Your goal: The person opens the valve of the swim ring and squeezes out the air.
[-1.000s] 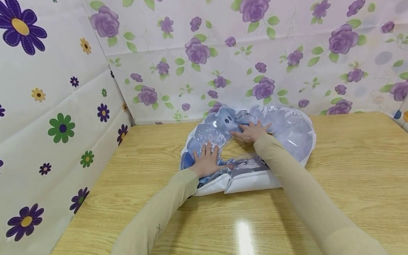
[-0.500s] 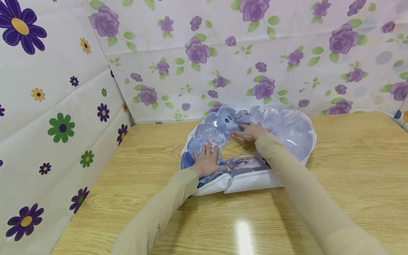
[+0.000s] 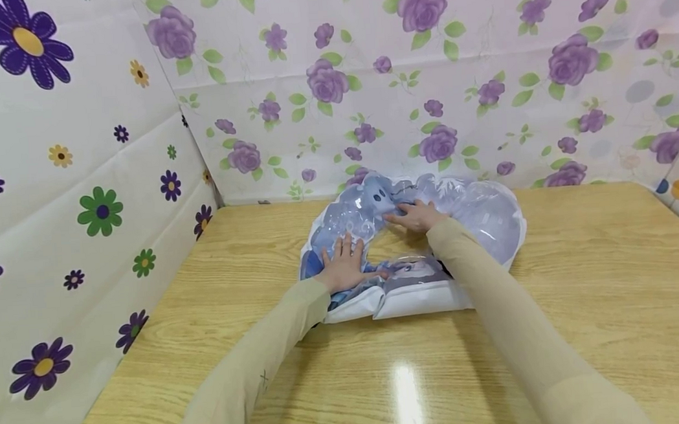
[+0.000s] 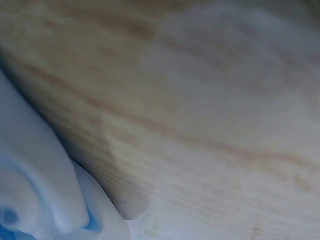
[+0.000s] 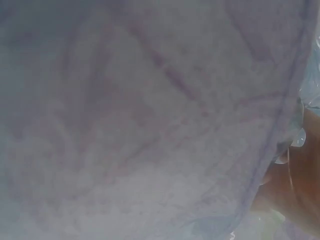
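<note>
A partly puffed-up inflatable swim ring [image 3: 492,222], pale blue and lilac with cartoon prints, lies on the wooden table. Its near side sags flat, showing a white folded edge. My left hand [image 3: 343,270] rests on the ring's left part, fingers spread and straight. Across the central hole, my right hand [image 3: 418,217] touches the inner edge of the far side with extended fingers. In the left wrist view, a white-blue fold of the ring [image 4: 35,160] shows at the lower left. The ring's lilac plastic [image 5: 150,125] fills most of the right wrist view, very close.
The wooden table [image 3: 602,300] extends in front of the ring and to both sides. Behind it stands a wall covering [image 3: 287,111] with purple roses, close to the ring's far edge. Another flowered covering [image 3: 109,265] borders the table's left side.
The right forearm has shifted slightly to the right, and the right hand's fingers look less spread. The left hand stays in place on the ring. The head view has tilted a little.
</note>
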Demonstrator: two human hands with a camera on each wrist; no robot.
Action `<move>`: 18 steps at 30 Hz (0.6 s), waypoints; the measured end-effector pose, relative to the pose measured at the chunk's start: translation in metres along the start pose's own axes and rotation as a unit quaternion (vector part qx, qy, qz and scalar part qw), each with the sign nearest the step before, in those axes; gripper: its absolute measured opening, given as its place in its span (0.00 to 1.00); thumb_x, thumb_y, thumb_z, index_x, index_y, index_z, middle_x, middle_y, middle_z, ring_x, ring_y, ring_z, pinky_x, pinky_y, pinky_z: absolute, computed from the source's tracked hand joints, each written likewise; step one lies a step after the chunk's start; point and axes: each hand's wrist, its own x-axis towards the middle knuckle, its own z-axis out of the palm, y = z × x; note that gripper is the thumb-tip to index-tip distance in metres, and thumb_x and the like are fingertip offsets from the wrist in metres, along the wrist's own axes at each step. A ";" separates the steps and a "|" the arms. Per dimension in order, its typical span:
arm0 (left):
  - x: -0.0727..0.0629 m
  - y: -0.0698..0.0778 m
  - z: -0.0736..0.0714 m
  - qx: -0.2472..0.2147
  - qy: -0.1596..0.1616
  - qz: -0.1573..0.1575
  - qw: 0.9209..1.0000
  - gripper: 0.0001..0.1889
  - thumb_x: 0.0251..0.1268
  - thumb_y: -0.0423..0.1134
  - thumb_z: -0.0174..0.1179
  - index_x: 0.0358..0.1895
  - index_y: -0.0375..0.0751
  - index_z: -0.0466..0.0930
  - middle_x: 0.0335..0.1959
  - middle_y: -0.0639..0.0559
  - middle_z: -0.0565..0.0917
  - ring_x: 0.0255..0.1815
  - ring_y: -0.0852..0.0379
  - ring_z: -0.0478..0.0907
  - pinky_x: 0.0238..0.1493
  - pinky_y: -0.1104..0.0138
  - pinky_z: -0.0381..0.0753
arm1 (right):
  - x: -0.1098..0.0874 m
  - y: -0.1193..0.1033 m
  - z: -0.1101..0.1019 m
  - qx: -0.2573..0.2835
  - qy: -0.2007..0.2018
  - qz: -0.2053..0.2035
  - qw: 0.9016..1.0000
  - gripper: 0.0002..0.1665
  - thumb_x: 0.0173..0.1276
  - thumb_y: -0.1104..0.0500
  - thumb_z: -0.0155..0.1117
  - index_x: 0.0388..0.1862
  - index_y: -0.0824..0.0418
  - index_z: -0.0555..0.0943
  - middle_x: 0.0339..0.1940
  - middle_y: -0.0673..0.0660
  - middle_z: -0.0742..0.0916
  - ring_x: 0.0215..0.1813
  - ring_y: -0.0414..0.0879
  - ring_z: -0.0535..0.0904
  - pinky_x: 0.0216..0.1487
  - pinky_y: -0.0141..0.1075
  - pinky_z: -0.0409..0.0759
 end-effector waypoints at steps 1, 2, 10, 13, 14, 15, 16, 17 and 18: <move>0.000 0.000 0.000 -0.001 0.001 0.001 1.000 0.54 0.49 0.76 0.41 0.72 0.43 0.37 0.70 0.41 0.33 0.68 0.43 0.30 0.57 0.40 0.32 | 0.000 0.000 0.000 0.000 0.000 -0.002 1.000 0.49 0.60 0.25 0.35 0.72 0.53 0.52 0.70 0.66 0.49 0.65 0.71 0.37 0.47 0.73 0.37; 0.000 0.000 0.000 -0.002 0.001 0.001 1.000 0.54 0.49 0.76 0.41 0.72 0.43 0.37 0.70 0.40 0.33 0.68 0.43 0.29 0.57 0.40 0.32 | 0.001 0.000 -0.001 -0.001 0.000 -0.007 1.000 0.49 0.60 0.25 0.35 0.72 0.53 0.52 0.70 0.66 0.49 0.65 0.71 0.37 0.48 0.72 0.37; 0.000 0.000 0.000 0.001 0.002 0.001 1.000 0.54 0.49 0.76 0.40 0.72 0.44 0.36 0.70 0.41 0.32 0.68 0.43 0.29 0.57 0.40 0.32 | 0.005 0.001 -0.006 -0.010 0.003 -0.059 0.998 0.46 0.65 0.31 0.36 0.70 0.62 0.54 0.68 0.67 0.59 0.68 0.64 0.42 0.60 0.58 0.34; 0.000 0.001 -0.001 0.002 0.002 0.000 1.000 0.54 0.49 0.76 0.40 0.72 0.44 0.36 0.70 0.41 0.32 0.68 0.43 0.29 0.57 0.40 0.32 | 0.004 0.002 -0.007 -0.007 0.002 -0.064 0.998 0.46 0.66 0.32 0.36 0.70 0.63 0.54 0.68 0.67 0.59 0.68 0.64 0.43 0.60 0.58 0.34; -0.001 0.001 -0.001 0.002 0.001 0.001 1.000 0.54 0.49 0.76 0.40 0.72 0.44 0.36 0.70 0.41 0.32 0.68 0.43 0.28 0.57 0.40 0.32 | 0.004 0.002 -0.007 0.000 0.001 -0.062 0.998 0.46 0.65 0.32 0.37 0.71 0.63 0.53 0.68 0.68 0.58 0.67 0.66 0.42 0.59 0.60 0.35; -0.001 0.001 -0.001 0.001 0.001 0.001 1.000 0.54 0.49 0.76 0.40 0.72 0.44 0.36 0.70 0.41 0.32 0.68 0.43 0.28 0.57 0.40 0.32 | 0.003 0.002 -0.007 0.007 0.001 -0.056 0.998 0.47 0.65 0.31 0.39 0.71 0.62 0.53 0.68 0.68 0.57 0.67 0.68 0.42 0.58 0.62 0.36; -0.001 0.001 -0.001 0.000 0.002 0.002 1.000 0.54 0.49 0.76 0.40 0.72 0.44 0.36 0.70 0.41 0.32 0.68 0.43 0.29 0.57 0.40 0.32 | 0.002 0.003 -0.006 0.014 0.001 -0.050 0.999 0.48 0.64 0.31 0.40 0.71 0.61 0.52 0.69 0.68 0.55 0.66 0.69 0.41 0.56 0.64 0.37; -0.001 0.000 0.000 0.000 0.002 0.002 1.000 0.54 0.49 0.76 0.40 0.72 0.44 0.36 0.70 0.41 0.32 0.68 0.43 0.29 0.57 0.40 0.32 | 0.001 0.003 -0.005 0.021 -0.001 -0.042 0.999 0.49 0.63 0.30 0.41 0.72 0.60 0.50 0.69 0.69 0.53 0.66 0.70 0.39 0.55 0.66 0.37; -0.002 0.000 0.000 0.000 0.004 0.002 1.000 0.54 0.49 0.76 0.40 0.72 0.44 0.36 0.70 0.40 0.32 0.68 0.43 0.29 0.57 0.40 0.32 | 0.000 0.003 -0.004 0.028 -0.001 -0.035 0.999 0.51 0.62 0.29 0.42 0.72 0.60 0.47 0.69 0.69 0.51 0.65 0.71 0.38 0.53 0.68 0.37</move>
